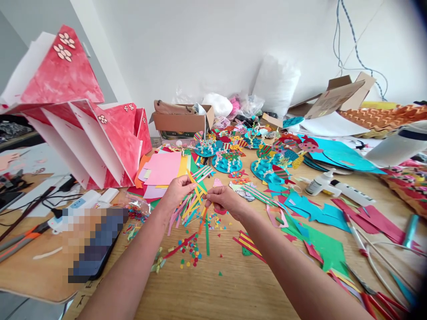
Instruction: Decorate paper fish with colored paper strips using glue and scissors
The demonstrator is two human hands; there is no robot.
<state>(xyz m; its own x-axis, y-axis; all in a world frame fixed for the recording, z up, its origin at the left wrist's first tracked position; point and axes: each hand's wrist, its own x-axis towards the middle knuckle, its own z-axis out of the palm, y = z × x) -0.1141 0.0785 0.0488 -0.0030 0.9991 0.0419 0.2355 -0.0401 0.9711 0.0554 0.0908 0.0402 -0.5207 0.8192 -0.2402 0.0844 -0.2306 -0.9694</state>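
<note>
Above the middle of the table my left hand (180, 190) pinches a narrow yellow paper strip (197, 188) between thumb and fingers. Close beside it, my right hand (222, 198) is closed with its fingertips at the lower end of yellow and orange strips; which strip it grips is hard to tell. Below and behind the hands lies a loose pile of coloured paper strips (180, 212), pink, blue, yellow and green. An orange strip (202, 221) and a green strip (207, 235) point toward me. Small round paper dots (191, 253) are scattered on the wood nearer to me.
Blue discs with paper fish (227, 162) stand behind the hands. Left are stacked coloured sheets (163, 169), a red painted cardboard structure (120, 142), and a phone (100, 244). Right lie glue bottles (320, 182), green paper (325, 242), and red-handled scissors (376, 302).
</note>
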